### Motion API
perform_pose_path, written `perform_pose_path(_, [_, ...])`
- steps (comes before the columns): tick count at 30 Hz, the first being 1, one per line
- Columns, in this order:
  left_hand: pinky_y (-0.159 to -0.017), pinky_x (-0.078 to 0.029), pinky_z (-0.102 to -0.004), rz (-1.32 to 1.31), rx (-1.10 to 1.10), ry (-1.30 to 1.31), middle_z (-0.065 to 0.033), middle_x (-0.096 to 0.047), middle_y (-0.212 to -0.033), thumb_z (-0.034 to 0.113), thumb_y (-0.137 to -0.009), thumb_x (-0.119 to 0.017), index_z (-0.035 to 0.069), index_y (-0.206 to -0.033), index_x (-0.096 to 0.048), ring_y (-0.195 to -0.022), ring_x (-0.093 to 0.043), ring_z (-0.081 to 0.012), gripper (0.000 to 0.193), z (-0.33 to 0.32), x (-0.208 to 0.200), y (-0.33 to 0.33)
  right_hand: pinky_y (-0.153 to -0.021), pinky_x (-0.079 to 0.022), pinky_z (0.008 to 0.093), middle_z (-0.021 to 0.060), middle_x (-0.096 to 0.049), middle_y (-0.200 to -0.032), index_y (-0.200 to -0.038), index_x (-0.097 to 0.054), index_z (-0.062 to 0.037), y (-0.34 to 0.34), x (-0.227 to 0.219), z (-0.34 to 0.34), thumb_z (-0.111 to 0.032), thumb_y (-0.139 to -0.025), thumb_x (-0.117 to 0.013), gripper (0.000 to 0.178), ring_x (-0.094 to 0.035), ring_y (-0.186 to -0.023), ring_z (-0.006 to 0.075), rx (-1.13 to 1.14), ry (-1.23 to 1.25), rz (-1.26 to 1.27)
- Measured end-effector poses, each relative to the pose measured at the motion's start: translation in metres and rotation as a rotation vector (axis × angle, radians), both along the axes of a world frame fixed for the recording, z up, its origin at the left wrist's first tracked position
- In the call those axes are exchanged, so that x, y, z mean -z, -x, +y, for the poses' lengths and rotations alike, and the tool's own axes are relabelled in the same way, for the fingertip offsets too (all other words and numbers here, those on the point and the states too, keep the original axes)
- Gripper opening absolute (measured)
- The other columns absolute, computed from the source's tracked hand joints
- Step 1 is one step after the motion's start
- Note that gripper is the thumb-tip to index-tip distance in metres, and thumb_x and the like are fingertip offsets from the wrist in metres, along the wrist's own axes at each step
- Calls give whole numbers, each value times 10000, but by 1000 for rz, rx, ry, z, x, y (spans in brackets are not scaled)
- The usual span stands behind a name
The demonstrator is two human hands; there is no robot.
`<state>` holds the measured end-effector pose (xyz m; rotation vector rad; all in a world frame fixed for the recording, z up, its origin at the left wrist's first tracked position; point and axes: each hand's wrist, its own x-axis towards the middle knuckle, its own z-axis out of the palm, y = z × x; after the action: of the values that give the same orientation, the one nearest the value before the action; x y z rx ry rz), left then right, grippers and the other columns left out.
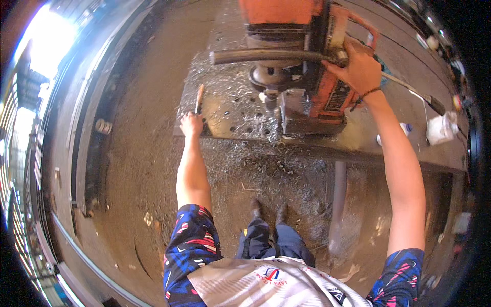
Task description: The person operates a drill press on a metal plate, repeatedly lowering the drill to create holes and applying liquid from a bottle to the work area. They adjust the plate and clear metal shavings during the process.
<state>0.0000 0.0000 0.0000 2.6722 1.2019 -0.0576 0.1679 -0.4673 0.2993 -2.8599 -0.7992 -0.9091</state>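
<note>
A magnetic drill press [322, 97] with an orange and black body stands on a metal plate [222, 128] with several round holes. My right hand [360, 66] grips the hub end of its feed handle [266, 55], whose dark bar reaches left across the machine. At the near left corner of the plate is my left hand [191, 124], its fingers bent. A slim stick-like tool [199, 97], reddish-brown at the far end and dark lower down, extends from those fingertips; its exact kind is unclear. Below the drill's spindle [270, 77], the cutting point is partly hidden among shavings.
Shiny metal shavings [245, 110] cover the plate and lie on the floor by my boots [255, 209]. At the right of the bench stand a white container [442, 128] and another dark-gripped lever [434, 105]. Long steel beams [84, 138] lie to the left.
</note>
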Motion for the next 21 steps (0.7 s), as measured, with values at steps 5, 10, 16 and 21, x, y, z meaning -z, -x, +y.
perform_pose_path(5, [-932,-476,-491,-124,-59,-230,-217,-600,-1210,328,-901,-572,-4,-1143,-612,-1137,-577,-363,413,20,0,-8,-528,-536,402,95,-701,-725,-1155,-642,-190,1,0,6,-715,-728,-655,677,-687,-621,296,35,29,-79])
perform_pose_path(10, [-833,-483,-527,-581,-100,103,-320,-621,-977,280,-928,-506,-72,-1031,-512,-922,-595,-511,366,-47,-10,26,-516,-535,412,126,-680,-686,-1101,-656,-157,8,1,-3,-785,-700,-620,746,-683,-597,307,17,-3,-96])
perform_pose_path(16, [-824,-453,-528,-624,141,438,-298,-598,-1005,218,-985,-458,-34,-1097,-512,-951,-573,-504,281,-293,-10,151,-540,-546,414,139,-690,-716,-1049,-664,-117,3,-2,1,-795,-704,-606,763,-695,-644,312,-13,-19,-144])
perform_pose_path(21, [-722,-473,-588,-366,323,901,-310,-645,-873,277,-989,-493,13,-1202,-514,-842,-605,-532,340,-470,-32,131,-585,-557,408,140,-701,-744,-1048,-673,-101,0,-1,-4,-789,-720,-597,766,-699,-650,307,-77,-36,-148])
